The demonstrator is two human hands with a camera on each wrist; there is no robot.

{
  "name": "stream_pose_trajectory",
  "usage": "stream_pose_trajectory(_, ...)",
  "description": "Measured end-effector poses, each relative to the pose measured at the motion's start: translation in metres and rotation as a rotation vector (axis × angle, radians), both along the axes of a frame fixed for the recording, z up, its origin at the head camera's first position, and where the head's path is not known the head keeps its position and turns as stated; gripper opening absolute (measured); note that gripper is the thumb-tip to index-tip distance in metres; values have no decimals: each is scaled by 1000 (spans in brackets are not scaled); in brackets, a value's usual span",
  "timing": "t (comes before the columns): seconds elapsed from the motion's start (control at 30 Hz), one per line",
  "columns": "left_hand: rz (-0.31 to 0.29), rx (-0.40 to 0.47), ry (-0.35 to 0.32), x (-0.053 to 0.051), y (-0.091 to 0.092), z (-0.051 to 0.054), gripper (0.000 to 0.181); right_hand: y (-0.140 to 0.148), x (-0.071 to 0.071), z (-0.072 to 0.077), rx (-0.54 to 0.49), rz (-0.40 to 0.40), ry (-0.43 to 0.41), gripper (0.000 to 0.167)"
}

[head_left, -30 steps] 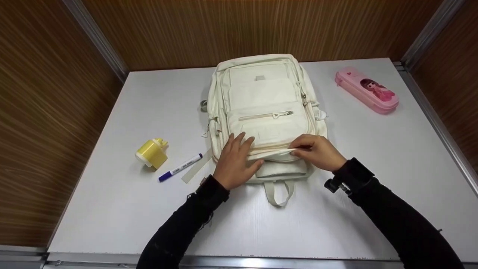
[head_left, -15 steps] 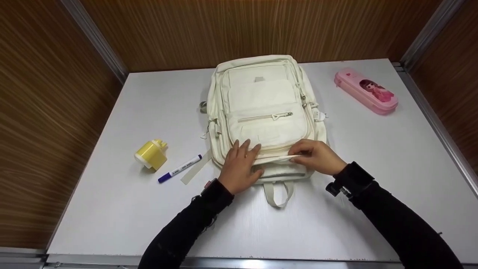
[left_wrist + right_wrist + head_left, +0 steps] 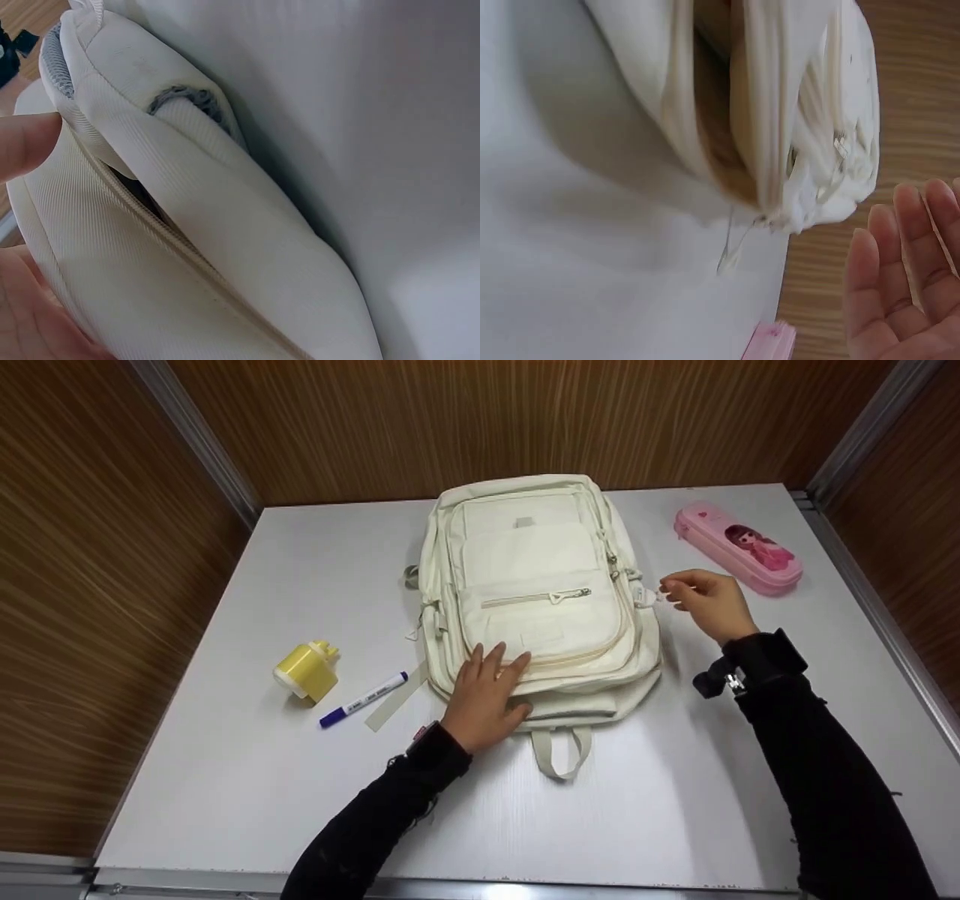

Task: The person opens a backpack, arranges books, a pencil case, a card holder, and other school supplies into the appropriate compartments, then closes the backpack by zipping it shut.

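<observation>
A cream backpack [image 3: 532, 547] lies on its back on the white table, its handle loop [image 3: 561, 754] pointing at me. My left hand [image 3: 484, 701] rests on its near left edge with fingers spread flat. A gap shows along a zipper [image 3: 176, 240] beside the left thumb [image 3: 30, 142] in the left wrist view. Off the bag's right side hovers my right hand [image 3: 709, 600], close to a small white tag [image 3: 643, 595]. Seen from the right wrist, its fingers [image 3: 922, 262] are loosely extended and hold nothing. There the open side of the bag [image 3: 720, 112] shows, with a dangling zipper pull [image 3: 727, 259].
Left of the bag stand a yellow pencil sharpener-like object [image 3: 307, 670] and a white marker with blue ends [image 3: 364, 700]. A pale strap [image 3: 394, 701] sticks out beside the marker. A pink pencil case [image 3: 739, 547] lies at back right. Wood-grain panels [image 3: 480, 420] wall the table.
My right hand has let go of the bag's near edge and moved up and right to beside the tag. The left hand slid slightly toward me, then stayed on the bag.
</observation>
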State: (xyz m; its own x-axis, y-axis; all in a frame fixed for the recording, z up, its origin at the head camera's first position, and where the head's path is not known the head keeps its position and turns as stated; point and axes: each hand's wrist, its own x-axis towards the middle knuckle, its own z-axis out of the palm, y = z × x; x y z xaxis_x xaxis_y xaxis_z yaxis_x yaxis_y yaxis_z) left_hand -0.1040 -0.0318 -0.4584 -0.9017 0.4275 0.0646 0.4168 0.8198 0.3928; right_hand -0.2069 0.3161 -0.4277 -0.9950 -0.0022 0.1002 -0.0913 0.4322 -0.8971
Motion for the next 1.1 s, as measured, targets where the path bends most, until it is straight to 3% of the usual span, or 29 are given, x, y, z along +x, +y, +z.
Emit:
stream_pose_trajectory(0.13,0,-16,-9,0,0,1,69,15,-12,-6,136,-62,-36,36)
stream_pose_trajectory(0.37,4,-5,-18,0,2,2,67,21,-23,-22,337,-22,-34,37)
stream_pose_trajectory(0.63,-20,-6,32,1,11,7,65,10,-30,-28,390,61,-80,41)
stream_pose_trajectory(0.93,-114,-88,102,-9,45,26,63,2,-34,-35,442,121,-79,40)
stream_pose_trajectory(1.1,-142,-150,77,-16,65,30,63,-1,-36,-38,455,142,-94,39)
